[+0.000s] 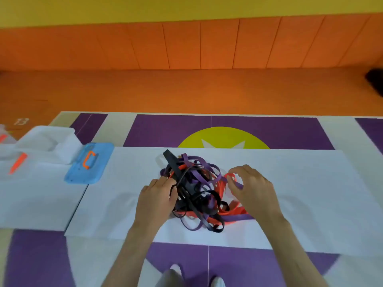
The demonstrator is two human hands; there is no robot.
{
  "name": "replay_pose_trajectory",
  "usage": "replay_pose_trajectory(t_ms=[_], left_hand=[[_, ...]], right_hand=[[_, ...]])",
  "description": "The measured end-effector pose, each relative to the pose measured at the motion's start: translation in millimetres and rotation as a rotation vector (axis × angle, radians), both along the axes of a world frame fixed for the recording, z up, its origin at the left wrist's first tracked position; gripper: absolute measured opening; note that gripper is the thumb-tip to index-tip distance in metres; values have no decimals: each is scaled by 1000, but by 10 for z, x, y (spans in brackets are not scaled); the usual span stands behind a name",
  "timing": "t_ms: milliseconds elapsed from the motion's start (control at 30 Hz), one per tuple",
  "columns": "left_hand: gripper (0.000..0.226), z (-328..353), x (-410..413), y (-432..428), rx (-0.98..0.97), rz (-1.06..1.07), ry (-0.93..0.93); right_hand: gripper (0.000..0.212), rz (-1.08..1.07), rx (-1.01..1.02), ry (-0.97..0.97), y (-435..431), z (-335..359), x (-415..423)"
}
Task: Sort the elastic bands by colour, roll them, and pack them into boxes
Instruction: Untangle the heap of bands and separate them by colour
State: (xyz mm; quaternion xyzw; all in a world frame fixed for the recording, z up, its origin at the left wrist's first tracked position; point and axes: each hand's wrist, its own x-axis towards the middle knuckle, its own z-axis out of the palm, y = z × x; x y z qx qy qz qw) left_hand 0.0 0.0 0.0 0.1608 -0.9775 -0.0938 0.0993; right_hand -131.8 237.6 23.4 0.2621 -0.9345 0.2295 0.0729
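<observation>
Purple-and-white foam floor mat, yellow-green disc at back. On it: centre white paper sheet w/ tangled heap of black, purple, orange-red elastic bands; left white paper sheet w/ translucent white plastic boxes; blue rectangular lid, orange handle, at seam btwn sheets.

The bands are a mess of black, purple and orangey-red on a plain white sheet. Blue lid with an orange handle, white boxes. The mat is purple with white stripes and a yellow-green circle. The wall is orange, yellow higher up.
</observation>
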Motion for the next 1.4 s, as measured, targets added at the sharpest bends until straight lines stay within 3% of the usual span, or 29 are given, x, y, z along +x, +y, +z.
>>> replay_pose_trajectory(t_ms=[333,533,867,1100,1200,1300,1400], left_hand=[[16,-457,-145,-609,42,24,-85],[27,-931,-388,-957,172,-67,-173],[38,-1428,-978,-990,247,-32,-356],[23,-1639,-1123,-885,201,20,-405],[20,-1578,-1116,-936,329,93,-309],[10,-1392,-1150,-972,600,200,-205],[20,-1181,-1177,-1082,781,263,-108]], right_hand=[[12,-35,76,-146,-595,-367,-114],[12,-46,130,-207,-980,-572,-171],[5,-150,150,-242,-996,-781,-138],[7,-105,200,-387,-814,-1056,-382],[10,-62,195,-516,-776,-1207,-501],[14,10,203,-646,-806,-1347,-623],[19,102,185,-740,-909,-1478,-748]])
